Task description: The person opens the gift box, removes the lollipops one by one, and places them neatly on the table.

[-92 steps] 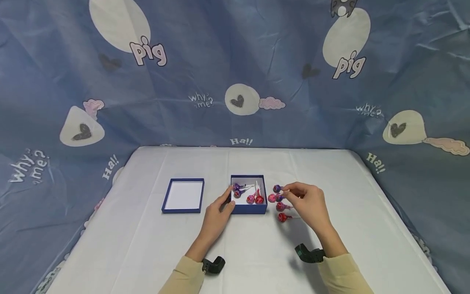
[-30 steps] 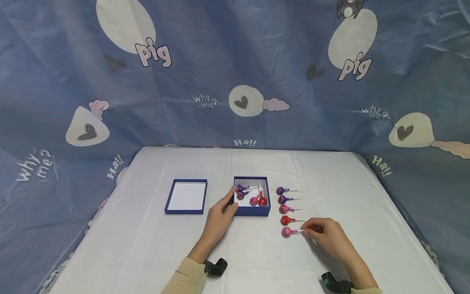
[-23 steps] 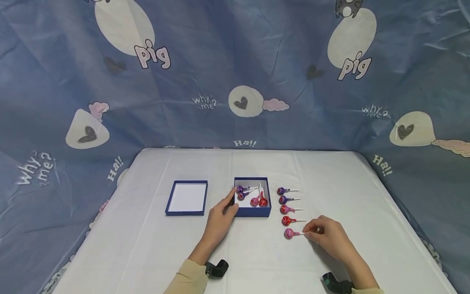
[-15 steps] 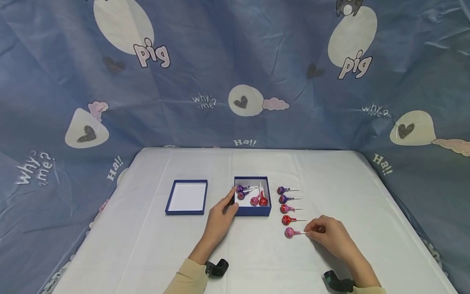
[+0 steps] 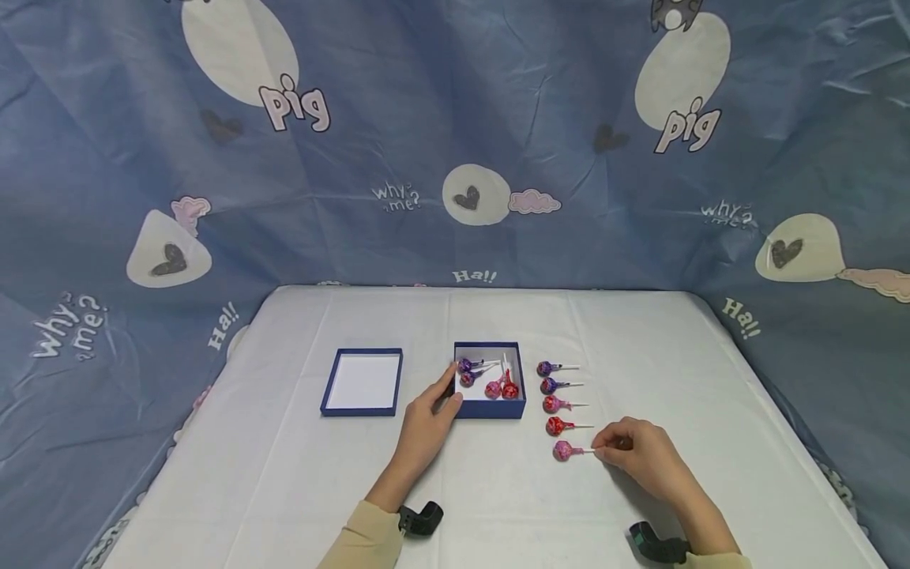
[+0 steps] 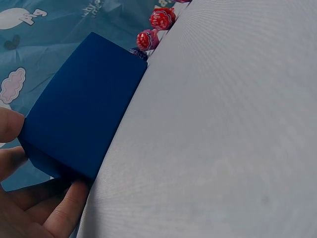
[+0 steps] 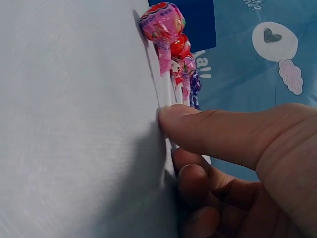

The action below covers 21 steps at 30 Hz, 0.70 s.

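Note:
My right hand (image 5: 643, 458) pinches the white stick of a pink-wrapped lollipop (image 5: 562, 451) between thumb and fingertips. In the right wrist view this lollipop (image 7: 163, 22) lies along the white cloth, ball end away from the thumb. Several more lollipops form a column beyond it: a red one (image 5: 555, 426), another pink one (image 5: 551, 404) and purple ones (image 5: 547, 386), sticks pointing right. My left hand (image 5: 423, 423) holds the blue box (image 5: 486, 408) at its left side, thumb near the front corner. Inside lie purple, pink and red lollipops (image 5: 509, 390). In the left wrist view, fingers (image 6: 69, 210) touch the box wall.
An upturned blue-edged box lid (image 5: 358, 382) with a white inside lies left of the box. White cloth covers the table (image 5: 284, 474). A blue printed curtain (image 5: 398, 253) rises behind and along both sides.
Over three seconds my right hand has come toward me, and the loose lollipops now lie in a spaced column. Lately the nearest pink lollipop has slid slightly right. The left hand stays on the box.

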{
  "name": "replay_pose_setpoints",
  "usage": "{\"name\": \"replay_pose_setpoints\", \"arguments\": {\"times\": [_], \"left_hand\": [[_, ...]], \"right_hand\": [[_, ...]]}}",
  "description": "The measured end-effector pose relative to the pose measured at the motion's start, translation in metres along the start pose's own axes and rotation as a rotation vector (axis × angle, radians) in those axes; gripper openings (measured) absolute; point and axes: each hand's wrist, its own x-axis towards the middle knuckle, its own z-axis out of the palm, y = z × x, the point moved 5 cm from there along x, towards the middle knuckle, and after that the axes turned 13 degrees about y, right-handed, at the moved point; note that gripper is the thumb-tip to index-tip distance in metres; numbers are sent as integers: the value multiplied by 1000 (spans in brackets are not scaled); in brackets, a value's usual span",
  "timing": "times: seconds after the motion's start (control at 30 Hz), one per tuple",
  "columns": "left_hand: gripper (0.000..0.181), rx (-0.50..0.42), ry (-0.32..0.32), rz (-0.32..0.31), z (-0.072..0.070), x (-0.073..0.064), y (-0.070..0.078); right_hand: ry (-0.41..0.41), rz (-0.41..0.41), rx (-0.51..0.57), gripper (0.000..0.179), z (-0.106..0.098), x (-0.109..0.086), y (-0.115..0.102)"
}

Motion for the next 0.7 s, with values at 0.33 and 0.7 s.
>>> {"name": "replay_pose_setpoints", "arguments": {"times": [0.33,0.7], "left_hand": [[51,16,9,-19,-2,2,-3],[51,-6,5,0,1,1,-2]], "right_hand": [[-97,-2,-23,15,-8,8,-13],[-92,-24,-45,6,-26,13,-18]]}}
